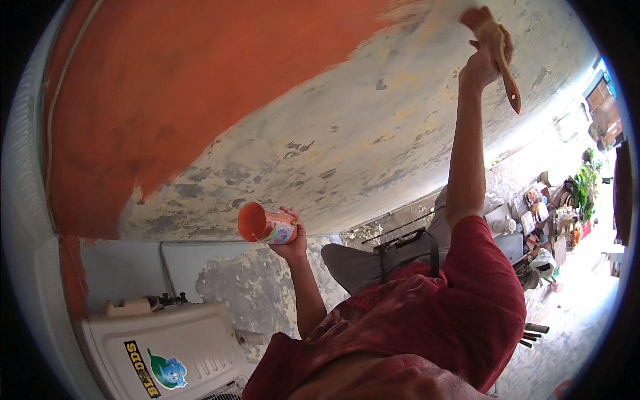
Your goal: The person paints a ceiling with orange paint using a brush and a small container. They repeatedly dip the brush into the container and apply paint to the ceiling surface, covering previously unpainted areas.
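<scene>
My right hand [490,57] is stretched up to the wall at the upper right, its fingers closed round a flat wooden-handled paintbrush [510,87]. The bristles are orange, slightly blurred, and lie at or close to the bare part of the wall [320,147]. Lower down, my left hand [293,240] grips a round can [277,227] whose inside is coated orange; its open mouth faces left. How much paint is in it I cannot tell. Fresh orange paint [193,73] covers the upper left of the wall and ends in a ragged edge against flaking grey and cream plaster.
A white air-conditioner outdoor unit [207,340] with a sticker stands at the lower left. A thin cable [67,63] runs along the left corner. Far right, a cluttered heap of containers [533,213] sits near a green plant [587,183]. Several pipe ends [533,333] stick out at the lower right.
</scene>
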